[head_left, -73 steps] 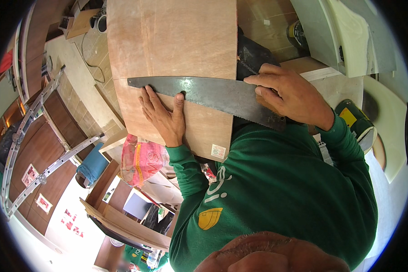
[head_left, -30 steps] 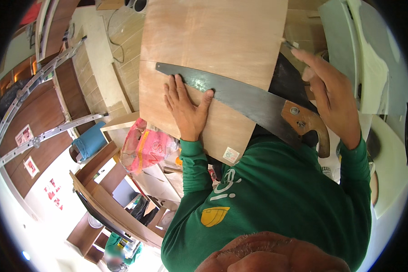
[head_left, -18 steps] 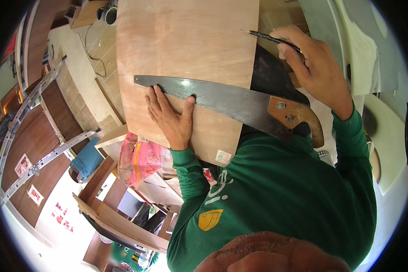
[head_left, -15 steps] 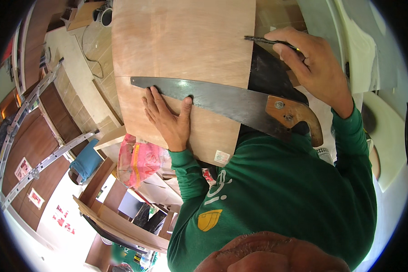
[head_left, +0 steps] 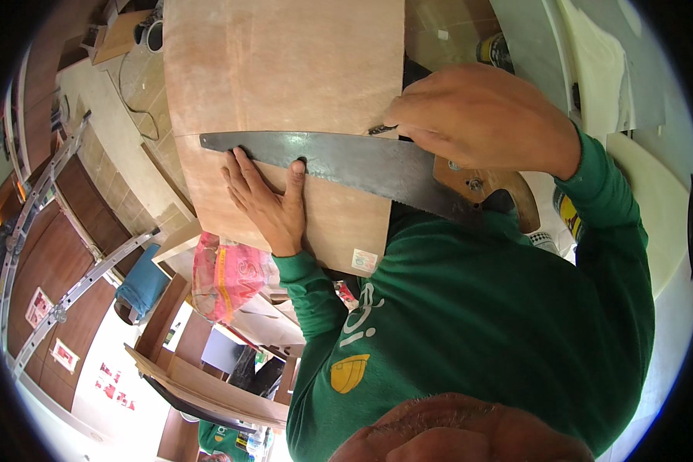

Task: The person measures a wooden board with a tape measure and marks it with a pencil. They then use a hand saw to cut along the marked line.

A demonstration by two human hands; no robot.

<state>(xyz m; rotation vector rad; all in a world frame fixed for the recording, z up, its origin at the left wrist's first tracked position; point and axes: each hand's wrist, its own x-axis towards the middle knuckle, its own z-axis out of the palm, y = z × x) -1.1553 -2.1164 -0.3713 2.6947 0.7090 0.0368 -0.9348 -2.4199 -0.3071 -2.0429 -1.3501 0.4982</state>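
A handsaw point(head_left: 346, 163) lies flat across a light plywood panel point(head_left: 285, 69), its toothed edge toward my body. The straight back edge of the blade runs across the panel, and the wooden handle point(head_left: 516, 196) sticks out past the panel's right side. My left hand point(head_left: 269, 202) is spread flat, fingertips and thumb pressing on the blade's lower edge and palm on the wood. Over the blade's handle end, my right hand point(head_left: 485, 119) pinches what looks like a slim black pencil point(head_left: 381, 129). Its tip is at the panel's right edge, beside the saw's back edge; the fingers hide the rest.
An aluminium ladder point(head_left: 54, 312) stands at the left, near a blue cloth-like item point(head_left: 142, 281). A pink and yellow sack point(head_left: 227, 277) sits below the panel's left corner. Wooden boards point(head_left: 123, 131) lie on the tiled floor. A dark can point(head_left: 494, 52) is at the upper right.
My right hand has come down and left with the pencil, from above the saw to beside its back edge. My left hand stays on the blade; the whole view has shifted slightly.
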